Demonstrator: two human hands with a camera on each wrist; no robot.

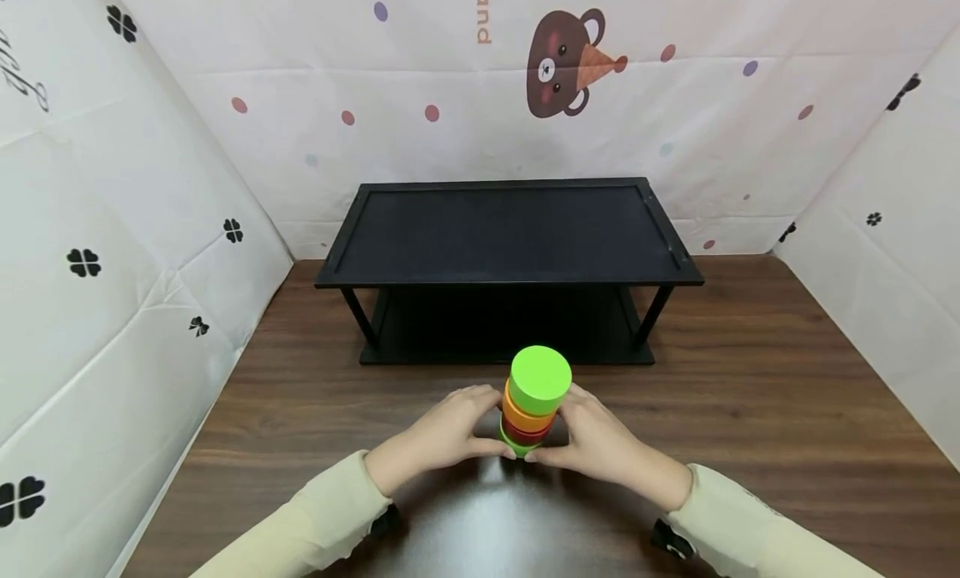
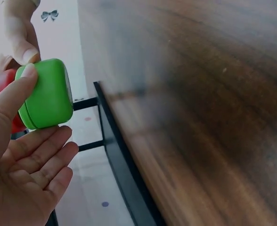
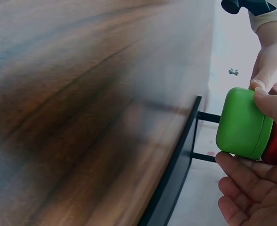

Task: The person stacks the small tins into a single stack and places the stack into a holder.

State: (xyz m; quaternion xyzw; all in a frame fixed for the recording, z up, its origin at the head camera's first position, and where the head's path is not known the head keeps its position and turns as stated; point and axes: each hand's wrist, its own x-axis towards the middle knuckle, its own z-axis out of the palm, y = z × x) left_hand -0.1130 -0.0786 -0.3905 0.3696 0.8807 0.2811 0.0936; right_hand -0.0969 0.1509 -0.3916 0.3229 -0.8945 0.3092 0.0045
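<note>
A cylindrical stack with a bright green top, orange and red middle and green base stands upright in front of the black shelf. My left hand grips its left side and my right hand its right side. In the left wrist view the left thumb presses the green base, with fingers beneath it in that view. The right wrist view shows the right hand on the same green base likewise. Backdrop shows between base and table, so the stack seems held slightly above the wood.
A low black two-tier shelf stands at the back of the brown wooden table. Printed white sheets form walls at the back, left and right. Dark wrist bands sit at the cuffs.
</note>
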